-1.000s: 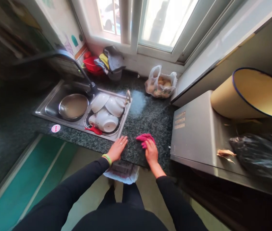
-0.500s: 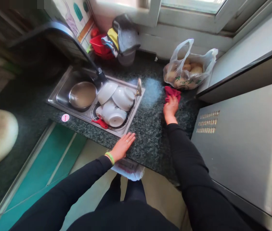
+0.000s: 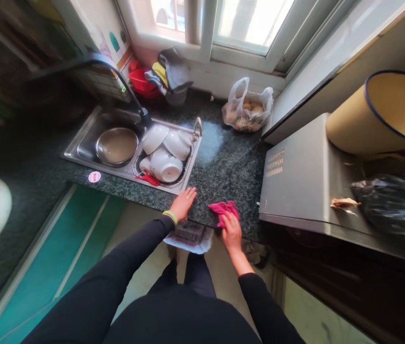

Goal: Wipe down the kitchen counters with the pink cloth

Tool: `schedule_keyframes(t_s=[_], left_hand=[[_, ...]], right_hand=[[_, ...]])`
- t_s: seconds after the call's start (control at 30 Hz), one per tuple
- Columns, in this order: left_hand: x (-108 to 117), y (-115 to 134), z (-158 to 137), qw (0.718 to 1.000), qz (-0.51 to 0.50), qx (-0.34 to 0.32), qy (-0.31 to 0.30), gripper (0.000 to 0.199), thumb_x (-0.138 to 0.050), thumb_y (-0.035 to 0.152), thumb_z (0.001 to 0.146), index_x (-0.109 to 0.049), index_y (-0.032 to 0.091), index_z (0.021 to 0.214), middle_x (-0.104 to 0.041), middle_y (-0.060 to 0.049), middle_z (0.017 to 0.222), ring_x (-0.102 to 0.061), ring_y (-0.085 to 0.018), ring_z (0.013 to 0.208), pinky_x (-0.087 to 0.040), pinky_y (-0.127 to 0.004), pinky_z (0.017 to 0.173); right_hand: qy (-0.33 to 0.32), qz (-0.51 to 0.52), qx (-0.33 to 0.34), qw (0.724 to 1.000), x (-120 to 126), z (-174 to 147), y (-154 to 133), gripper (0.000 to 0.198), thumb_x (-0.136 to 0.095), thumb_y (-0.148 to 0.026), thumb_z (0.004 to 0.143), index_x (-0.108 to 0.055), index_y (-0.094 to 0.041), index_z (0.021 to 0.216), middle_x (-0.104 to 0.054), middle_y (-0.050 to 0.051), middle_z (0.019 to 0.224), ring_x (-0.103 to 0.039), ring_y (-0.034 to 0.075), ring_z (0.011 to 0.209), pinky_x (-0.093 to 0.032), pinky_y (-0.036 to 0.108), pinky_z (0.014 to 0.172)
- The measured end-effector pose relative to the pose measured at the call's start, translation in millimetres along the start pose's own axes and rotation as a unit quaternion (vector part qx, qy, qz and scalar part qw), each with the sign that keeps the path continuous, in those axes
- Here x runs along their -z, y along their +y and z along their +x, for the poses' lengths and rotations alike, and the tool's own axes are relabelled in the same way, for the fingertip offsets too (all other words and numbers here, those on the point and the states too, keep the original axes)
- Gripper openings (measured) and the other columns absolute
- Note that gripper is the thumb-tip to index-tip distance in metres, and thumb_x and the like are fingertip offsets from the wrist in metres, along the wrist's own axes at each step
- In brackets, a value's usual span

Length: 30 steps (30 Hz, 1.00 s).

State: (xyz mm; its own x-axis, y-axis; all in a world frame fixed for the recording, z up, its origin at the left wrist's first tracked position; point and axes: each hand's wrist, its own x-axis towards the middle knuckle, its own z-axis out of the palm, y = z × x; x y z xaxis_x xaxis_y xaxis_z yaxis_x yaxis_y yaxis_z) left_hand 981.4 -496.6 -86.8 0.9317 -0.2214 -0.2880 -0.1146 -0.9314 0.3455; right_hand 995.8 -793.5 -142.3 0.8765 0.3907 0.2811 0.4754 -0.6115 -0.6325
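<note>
My right hand (image 3: 231,229) is closed on a crumpled magenta cloth (image 3: 223,209), pressed to the dark speckled countertop (image 3: 220,177) close to its front edge. Fingers stretched out, my left hand (image 3: 183,203) lies on the counter edge just below the sink's right corner and holds nothing. Behind it, the steel sink (image 3: 130,176) has a pan of cloudy water (image 3: 117,145) in the left basin. White bowls (image 3: 166,165) are stacked in a rack over the right basin, beside a red-handled tool (image 3: 148,179).
A plastic bag of round tan items (image 3: 248,112) stands by the wall. To the right is a grey metal appliance (image 3: 295,177) bearing a yellowish enamel pot (image 3: 353,114). A black faucet (image 3: 145,117) arches over the sink. A red basket (image 3: 145,82) sits behind.
My right hand has drawn the cloth from near the plastic bag back toward me, to the counter's front edge. My left hand stays at about the same spot. The view has tilted up and shifted right.
</note>
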Motion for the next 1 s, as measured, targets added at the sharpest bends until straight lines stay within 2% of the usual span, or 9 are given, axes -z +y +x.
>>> schedule_keyframes(t_s=[0.13, 0.23, 0.3, 0.47, 0.63, 0.73, 0.8, 0.9, 1.0], left_hand=[[-6.3, -2.2, 0.5, 1.0, -0.02, 0.01, -0.003, 0.138, -0.094, 0.011, 0.049, -0.02, 0.013, 0.165, -0.017, -0.026, 0.173, -0.014, -0.039, 0.162, -0.023, -0.054, 0.131], [-10.1, -1.9, 1.1, 0.999, -0.036, 0.012, 0.005, 0.138, -0.092, 0.01, 0.05, -0.017, 0.014, 0.166, -0.014, -0.025, 0.174, -0.012, -0.038, 0.162, -0.02, -0.054, 0.132], [-10.2, -0.9, 1.1, 0.999, -0.045, 0.011, 0.008, 0.136, -0.092, 0.012, 0.053, -0.017, 0.015, 0.166, -0.013, -0.024, 0.174, -0.011, -0.038, 0.163, -0.019, -0.054, 0.132], [-1.0, 5.3, 0.9, 0.999, -0.015, 0.028, -0.011, 0.129, -0.089, 0.008, 0.052, -0.024, 0.009, 0.164, -0.021, -0.026, 0.172, -0.015, -0.038, 0.162, -0.022, -0.053, 0.131], [3.1, 7.0, 2.4, 1.0, -0.013, 0.021, -0.004, 0.131, -0.091, 0.01, 0.05, -0.025, 0.01, 0.163, -0.02, -0.027, 0.172, -0.019, -0.041, 0.161, -0.025, -0.055, 0.13], [-2.1, 3.6, 3.0, 1.0, -0.024, 0.018, 0.002, 0.135, -0.092, 0.01, 0.048, -0.023, 0.011, 0.164, -0.018, -0.026, 0.173, -0.017, -0.04, 0.162, -0.024, -0.055, 0.13], [-5.6, 1.6, 3.7, 0.999, -0.031, 0.019, 0.008, 0.136, -0.092, 0.01, 0.049, -0.021, 0.012, 0.165, -0.016, -0.025, 0.173, -0.015, -0.04, 0.162, -0.022, -0.055, 0.131], [-6.9, 0.8, 4.8, 0.999, -0.025, 0.025, -0.003, 0.133, -0.09, 0.009, 0.05, -0.022, 0.012, 0.165, -0.016, -0.025, 0.174, -0.014, -0.039, 0.162, -0.021, -0.053, 0.132], [-3.0, 2.3, 4.4, 0.999, -0.01, 0.026, -0.017, 0.131, -0.089, 0.009, 0.05, -0.024, 0.009, 0.164, -0.017, -0.026, 0.173, -0.016, -0.04, 0.162, -0.023, -0.053, 0.131]], right_hand=[[0.069, -0.036, -0.134, 0.988, -5.6, 96.6, 27.5, 0.053, -0.045, -0.01, 0.081, -0.07, -0.024, 0.126, -0.063, 0.014, 0.144, -0.044, 0.034, 0.15, -0.035, 0.061, 0.125], [0.054, -0.032, -0.145, 0.988, -49.4, 185.9, 17.0, 0.058, -0.043, -0.006, 0.083, -0.061, -0.007, 0.138, -0.051, 0.023, 0.155, -0.034, 0.031, 0.154, -0.023, 0.059, 0.13], [0.022, -0.015, -0.123, 0.992, -79.6, 209.1, -5.8, 0.057, -0.043, -0.004, 0.085, -0.058, 0.0, 0.14, -0.05, 0.025, 0.156, -0.034, 0.027, 0.153, -0.022, 0.055, 0.131], [-0.083, 0.047, -0.024, 0.995, -85.8, 125.3, -57.4, 0.047, -0.049, -0.002, 0.084, -0.074, -0.014, 0.123, -0.069, 0.013, 0.14, -0.053, 0.02, 0.139, -0.04, 0.041, 0.125], [-0.06, 0.043, 0.019, 0.997, -13.4, 29.6, -13.3, 0.048, -0.045, -0.005, 0.084, -0.076, -0.02, 0.117, -0.072, 0.011, 0.134, -0.06, 0.024, 0.135, -0.049, 0.05, 0.117], [0.002, -0.005, -0.047, 0.999, 0.6, 50.7, 15.6, 0.05, -0.043, -0.006, 0.083, -0.071, -0.019, 0.123, -0.069, 0.011, 0.137, -0.055, 0.025, 0.14, -0.046, 0.055, 0.119], [0.034, -0.029, -0.107, 0.993, -21.5, 86.4, 13.6, 0.05, -0.042, -0.008, 0.086, -0.068, -0.015, 0.128, -0.064, 0.015, 0.144, -0.049, 0.026, 0.144, -0.039, 0.055, 0.123], [0.015, -0.018, -0.12, 0.992, -73.5, 119.0, -21.0, 0.052, -0.042, -0.007, 0.087, -0.065, -0.008, 0.133, -0.058, 0.02, 0.151, -0.043, 0.025, 0.148, -0.032, 0.049, 0.127], [-0.053, 0.037, -0.079, 0.995, -93.2, 96.2, -60.3, 0.052, -0.043, -0.006, 0.087, -0.069, -0.011, 0.132, -0.062, 0.017, 0.149, -0.048, 0.025, 0.146, -0.037, 0.048, 0.126]])
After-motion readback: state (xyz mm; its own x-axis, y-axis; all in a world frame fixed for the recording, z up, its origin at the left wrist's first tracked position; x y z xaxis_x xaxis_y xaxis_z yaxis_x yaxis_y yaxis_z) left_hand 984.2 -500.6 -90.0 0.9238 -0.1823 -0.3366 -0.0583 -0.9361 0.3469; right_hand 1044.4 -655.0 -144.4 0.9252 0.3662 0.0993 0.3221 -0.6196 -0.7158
